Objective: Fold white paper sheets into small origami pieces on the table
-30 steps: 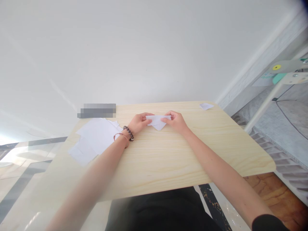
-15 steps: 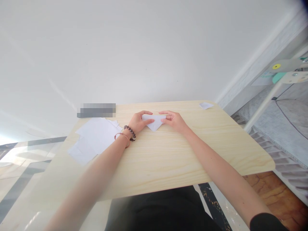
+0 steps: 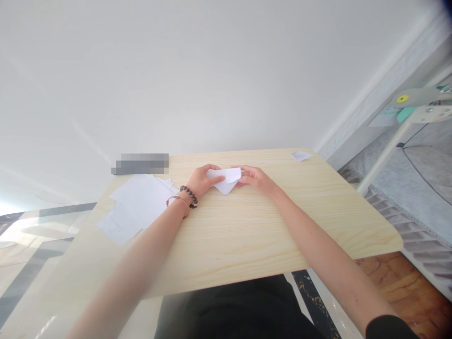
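A small folded white paper (image 3: 227,180) with a downward point lies on the light wooden table (image 3: 247,235) near its far edge. My left hand (image 3: 202,180), with bead bracelets on the wrist, pinches the paper's left end between thumb and fingers. My right hand (image 3: 256,178) grips the paper's right end, fingers curled round its edge. Both hands rest on the table top.
A loose pile of white sheets (image 3: 137,205) lies at the table's left. A small folded paper piece (image 3: 301,155) sits at the far right corner. A white wall rises behind; a white stand (image 3: 388,150) and a grey rug are to the right.
The folded paper and both hands have shifted slightly left, and the right fingers have curled over the paper's right end, which now looks narrower.
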